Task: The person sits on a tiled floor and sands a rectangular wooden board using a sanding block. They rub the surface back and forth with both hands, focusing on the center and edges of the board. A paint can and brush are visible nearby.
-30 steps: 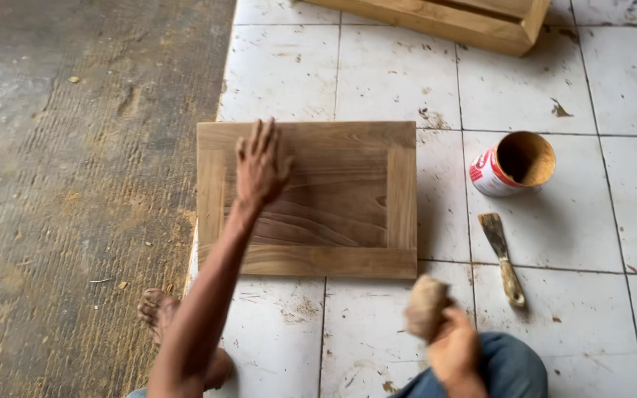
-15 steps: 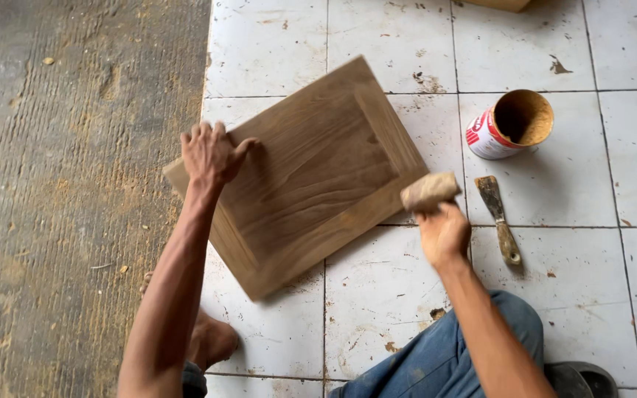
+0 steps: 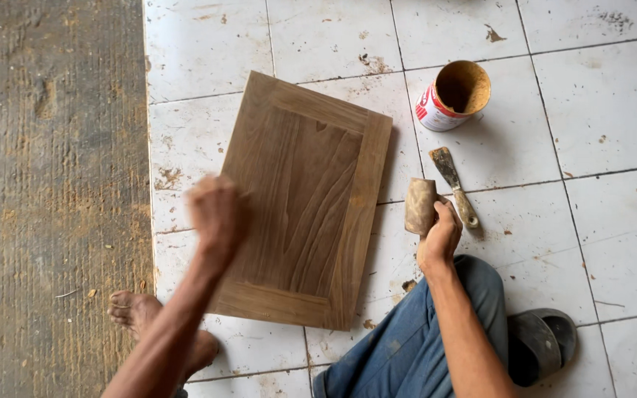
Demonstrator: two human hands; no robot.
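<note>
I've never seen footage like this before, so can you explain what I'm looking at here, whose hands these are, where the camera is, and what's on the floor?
There is no machine here. The one view comes from a camera worn on a person's head, looking down at their own two bare hands as they sit on a white tiled floor. A framed wooden panel lies flat on the tiles. The left hand, blurred, is over the panel's left edge. The right hand holds a small rolled brown pad, maybe sandpaper, just right of the panel. Farther right lie a putty knife and an open tin can tipped on its side. A bare foot and a dark sandal show below.
</note>
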